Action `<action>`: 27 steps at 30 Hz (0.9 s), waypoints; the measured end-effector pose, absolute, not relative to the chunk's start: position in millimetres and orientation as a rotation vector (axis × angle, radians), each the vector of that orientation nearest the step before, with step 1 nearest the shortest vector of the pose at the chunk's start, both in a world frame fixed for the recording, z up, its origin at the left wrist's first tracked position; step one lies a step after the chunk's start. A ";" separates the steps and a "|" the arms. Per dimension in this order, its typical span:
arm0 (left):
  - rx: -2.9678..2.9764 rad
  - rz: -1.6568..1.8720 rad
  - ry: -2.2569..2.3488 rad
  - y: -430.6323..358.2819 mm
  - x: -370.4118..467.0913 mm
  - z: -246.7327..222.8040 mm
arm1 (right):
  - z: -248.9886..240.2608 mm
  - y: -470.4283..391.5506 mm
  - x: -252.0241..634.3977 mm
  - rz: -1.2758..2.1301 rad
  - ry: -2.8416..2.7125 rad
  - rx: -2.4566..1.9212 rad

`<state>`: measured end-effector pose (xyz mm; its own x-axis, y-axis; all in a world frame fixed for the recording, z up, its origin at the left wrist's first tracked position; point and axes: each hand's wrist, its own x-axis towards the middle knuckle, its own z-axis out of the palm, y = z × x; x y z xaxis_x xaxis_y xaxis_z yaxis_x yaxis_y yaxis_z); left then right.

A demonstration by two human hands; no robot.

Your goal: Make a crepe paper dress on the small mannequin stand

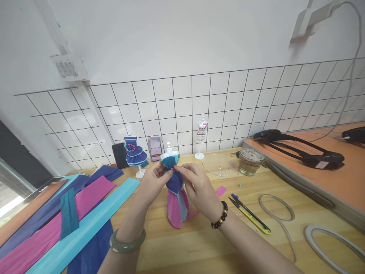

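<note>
A small dress form (168, 149) stands upright in front of me in a doll dress (174, 211) with a teal top, a blue overlay and a pink and pale blue skirt. My left hand (151, 180) pinches the dress at its waist from the left. From the right, my right hand (199, 186) also has its fingertips closed on the waist. A bit of pink shows between the fingers, too small to make out. Behind stand a dress form in a blue ruffled dress (136, 158) and another form (202, 131) with patterned cloth around it.
Strips of coloured fabric (94, 217) cover the table's left side. A phone (155, 149) leans on the tiled wall. To the right lie yellow-green thread snips (251, 217), rings of pale tape (276, 207), and a lidded glass jar (250, 161). Black straps (299, 148) rest on an orange surface.
</note>
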<state>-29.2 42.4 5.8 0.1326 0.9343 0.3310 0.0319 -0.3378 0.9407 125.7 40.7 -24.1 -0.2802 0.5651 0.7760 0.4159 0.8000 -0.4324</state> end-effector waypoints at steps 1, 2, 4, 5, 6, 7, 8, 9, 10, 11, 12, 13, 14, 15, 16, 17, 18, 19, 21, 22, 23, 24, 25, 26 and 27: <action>1.556 1.325 0.977 42.2 -29.0 6.0 | -23.7 41.2 125.7 0.238 -1.893 -0.729; 1.560 1.322 0.983 41.9 -28.7 6.3 | -23.1 41.6 125.7 0.299 -1.873 -0.717; 1.578 1.318 0.999 41.1 -28.1 6.9 | -21.7 42.0 125.9 0.399 -1.837 -0.699; 1.589 1.317 1.009 40.7 -27.8 7.3 | -20.9 41.9 126.1 0.437 -1.821 -0.694; 1.599 1.314 1.014 40.4 -27.5 7.7 | -20.1 41.8 126.4 0.471 -1.806 -0.692; 1.609 1.309 1.016 40.1 -27.3 8.0 | -19.3 41.5 126.7 0.502 -1.792 -0.692; 1.615 1.305 1.016 39.9 -27.1 8.3 | -18.6 41.2 126.9 0.533 -1.779 -0.695; 1.618 1.301 1.014 39.8 -27.0 8.6 | -17.9 41.1 127.2 0.561 -1.770 -0.700; 1.620 1.298 1.009 39.7 -26.8 8.8 | -17.3 41.0 127.5 0.588 -1.765 -0.704; 1.620 1.299 1.003 39.6 -26.7 9.0 | -16.7 41.1 127.7 0.611 -1.763 -0.708; 1.618 1.301 0.997 39.4 -26.5 9.1 | -16.3 41.4 128.0 0.625 -1.760 -0.711; 1.614 1.302 0.991 39.2 -26.3 9.1 | -16.0 41.8 128.4 0.632 -1.756 -0.713; 1.608 1.300 0.983 39.0 -26.1 9.1 | -15.9 42.2 128.7 0.630 -1.748 -0.713; 1.602 1.299 0.977 38.7 -25.8 9.1 | -15.8 42.6 129.0 0.616 -1.737 -0.715; 1.596 1.300 0.979 38.5 -25.6 8.9 | -15.9 42.8 129.2 0.590 -1.723 -0.719; 1.593 1.302 0.987 38.3 -25.4 8.8 | -16.1 42.8 129.2 0.553 -1.711 -0.725; 1.593 1.305 1.002 38.1 -25.3 8.8 | -16.4 42.5 129.0 0.507 -1.705 -0.732; 1.597 1.312 1.021 38.1 -25.2 8.8 | -16.7 41.9 128.6 0.453 -1.708 -0.739; 1.621 1.317 1.044 38.0 -25.2 9.1 | -17.4 40.0 127.1 0.334 -1.748 -0.751; 1.634 1.316 1.045 38.0 -25.2 9.5 | -17.7 38.9 126.1 0.275 -1.784 -0.757; 1.646 1.314 1.039 37.8 -25.3 10.0 | -18.1 37.9 125.2 0.219 -1.827 -0.766; 1.655 1.310 1.030 37.6 -25.4 10.7 | -18.5 37.0 124.3 0.166 -1.867 -0.779; 1.660 1.304 1.020 37.3 -25.7 11.3 | -19.0 36.3 123.6 0.119 -1.901 -0.794; 1.661 1.299 1.015 36.9 -26.1 11.9 | -19.4 35.9 123.1 0.078 -1.925 -0.809; 1.660 1.296 1.020 36.5 -26.6 12.4 | -19.8 35.6 122.8 0.043 -1.942 -0.822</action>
<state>-26.6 36.5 12.4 0.1580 0.9223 0.3526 0.1259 -0.3730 0.9192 122.8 35.6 -19.8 -0.2827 0.5603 0.7785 0.5253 0.7695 -0.3631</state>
